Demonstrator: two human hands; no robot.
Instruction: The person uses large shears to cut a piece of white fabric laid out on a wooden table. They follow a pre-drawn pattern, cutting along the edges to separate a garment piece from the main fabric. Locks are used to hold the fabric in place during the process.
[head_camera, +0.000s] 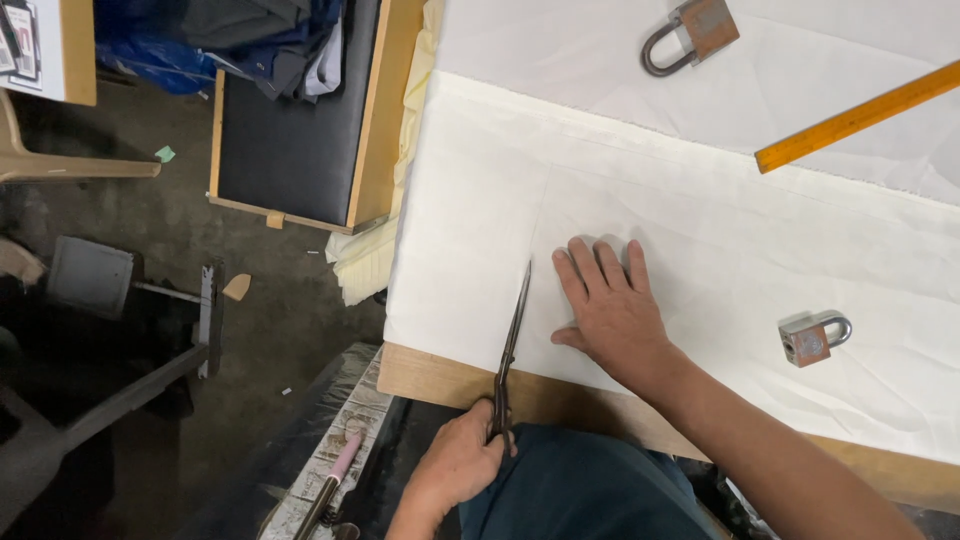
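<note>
Scissors (510, 345) lie with their long blades running away from the person across the white cloth (700, 250). The left hand (458, 462) is closed around their handles at the counter (440, 378) edge. Just right of the blades, the right hand (608, 305) presses flat, fingers spread, gripping nothing.

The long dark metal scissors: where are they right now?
In the head view, the long dark metal scissors lie low and centre, blades on the white fabric sheet, held by the left hand just left of the flat right hand.
</note>
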